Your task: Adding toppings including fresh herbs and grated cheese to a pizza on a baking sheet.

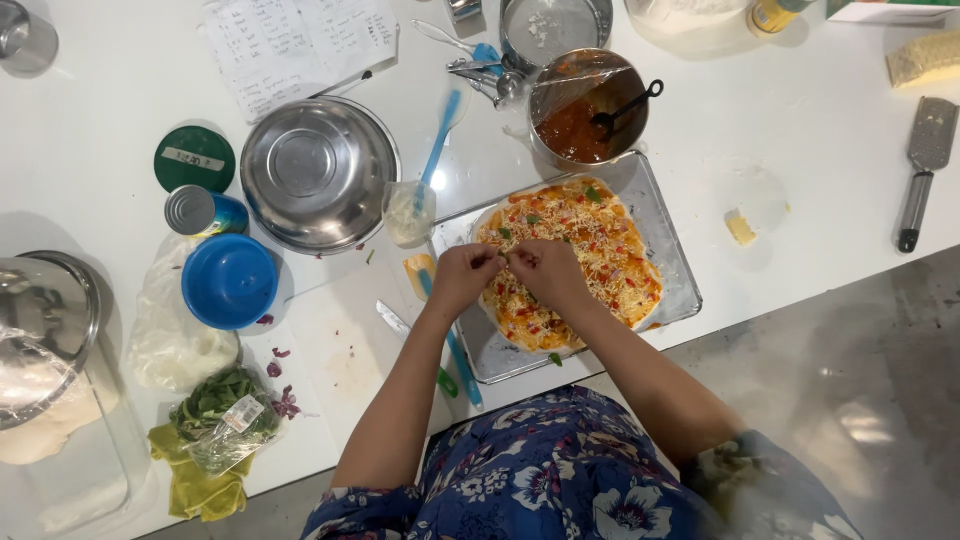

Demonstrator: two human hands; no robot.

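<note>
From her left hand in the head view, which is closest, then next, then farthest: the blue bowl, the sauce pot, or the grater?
From the left hand:
1. Sauce pot, up and right, and blue bowl, to the left: too close to call.
2. Grater, far right edge of the table.

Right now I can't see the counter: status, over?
Left hand and right hand pinching something small over pizza. Pizza on metal tray. Nothing blocking.
</note>
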